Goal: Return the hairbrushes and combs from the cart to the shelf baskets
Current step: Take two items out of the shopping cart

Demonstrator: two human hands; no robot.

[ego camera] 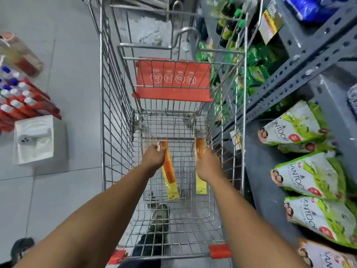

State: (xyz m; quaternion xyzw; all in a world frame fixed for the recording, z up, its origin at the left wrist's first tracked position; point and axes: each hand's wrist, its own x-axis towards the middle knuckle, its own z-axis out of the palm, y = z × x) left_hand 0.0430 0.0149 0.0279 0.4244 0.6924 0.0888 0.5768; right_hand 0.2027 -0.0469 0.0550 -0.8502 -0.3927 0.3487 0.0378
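Observation:
Both my arms reach down into a wire shopping cart [116,117] with a red child-seat flap [173,80]. My left hand [154,157] grips an orange comb in a yellow packet [170,175] near its top end; the packet hangs down toward me. My right hand [207,165] holds a second orange comb in a yellow packet [200,149], whose lower end [201,185] shows below the wrist. Both combs are lifted off the cart's wire bottom. No shelf baskets are in sight.
A grey metal shelf rack [309,55] runs along the right, with green-and-white bags [301,124] and bottles [231,22]. On the left stand red tubes with white caps [23,101] and a white box [34,140]. Grey tiled floor [73,74] lies left of the cart.

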